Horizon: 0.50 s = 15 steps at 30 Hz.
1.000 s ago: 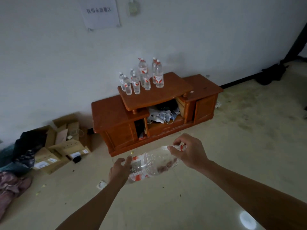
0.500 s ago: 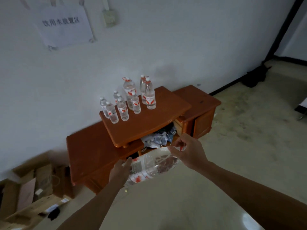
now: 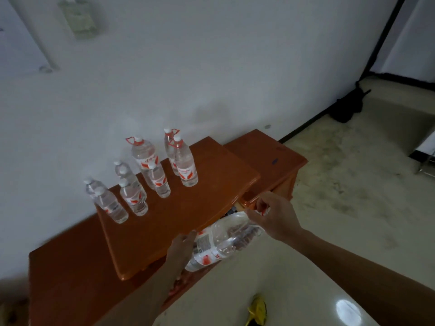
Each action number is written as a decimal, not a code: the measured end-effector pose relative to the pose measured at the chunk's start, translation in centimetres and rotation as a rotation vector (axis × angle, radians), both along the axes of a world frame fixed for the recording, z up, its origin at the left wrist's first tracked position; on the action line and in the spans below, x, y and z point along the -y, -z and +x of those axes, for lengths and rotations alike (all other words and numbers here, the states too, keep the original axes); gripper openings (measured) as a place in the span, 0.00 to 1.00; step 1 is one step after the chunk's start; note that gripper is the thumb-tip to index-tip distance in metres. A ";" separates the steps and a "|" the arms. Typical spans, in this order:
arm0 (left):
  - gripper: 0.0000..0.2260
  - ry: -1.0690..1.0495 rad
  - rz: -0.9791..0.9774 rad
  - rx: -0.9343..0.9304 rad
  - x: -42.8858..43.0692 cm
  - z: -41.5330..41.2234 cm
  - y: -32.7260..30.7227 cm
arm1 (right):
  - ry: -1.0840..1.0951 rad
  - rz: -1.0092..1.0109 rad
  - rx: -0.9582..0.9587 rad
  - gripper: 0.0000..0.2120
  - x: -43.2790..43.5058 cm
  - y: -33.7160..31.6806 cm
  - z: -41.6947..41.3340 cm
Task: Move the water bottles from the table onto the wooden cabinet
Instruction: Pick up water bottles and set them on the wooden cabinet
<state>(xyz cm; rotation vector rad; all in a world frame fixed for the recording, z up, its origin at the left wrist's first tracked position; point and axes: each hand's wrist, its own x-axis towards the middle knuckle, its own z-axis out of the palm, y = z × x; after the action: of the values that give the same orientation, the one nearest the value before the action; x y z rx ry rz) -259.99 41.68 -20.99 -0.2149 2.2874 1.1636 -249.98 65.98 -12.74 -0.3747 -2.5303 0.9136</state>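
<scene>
I carry a large clear water bottle with a red-and-white label, lying almost on its side. My left hand cups its base and my right hand grips its neck and red handle. It hangs just in front of the wooden cabinet, level with the front edge of the raised top. Several water bottles stand upright at the back left of that top: small ones on the left, taller ones with red handles on the right.
The white wall stands right behind the cabinet. Lower cabinet sections flank the raised top on both sides. Pale floor spreads to the right, with a dark bundle by the wall. A yellow wrapper lies on the floor near me.
The cabinet has come much closer and now fills the middle of the view. Both hands keep the same hold on the large bottle, which now reaches the cabinet's front edge.
</scene>
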 end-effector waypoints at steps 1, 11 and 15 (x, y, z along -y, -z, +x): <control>0.24 -0.021 0.011 0.011 -2.1 -2.2 0.0 | -0.015 -0.002 0.004 0.18 -2.1 0.0 -2.4; 0.16 -0.219 0.120 0.147 -14.5 -16.2 0.0 | -0.188 0.157 0.053 0.15 -13.4 -1.8 -20.7; 0.16 -0.250 0.144 0.215 -17.3 -21.7 2.5 | -0.273 0.217 0.089 0.13 -15.5 -0.2 -28.3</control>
<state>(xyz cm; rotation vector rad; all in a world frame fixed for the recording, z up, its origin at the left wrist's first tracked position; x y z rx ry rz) -281.65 59.02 -23.51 -0.5557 2.0214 1.3523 -278.27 81.51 -12.51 -0.0022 -2.7743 0.7179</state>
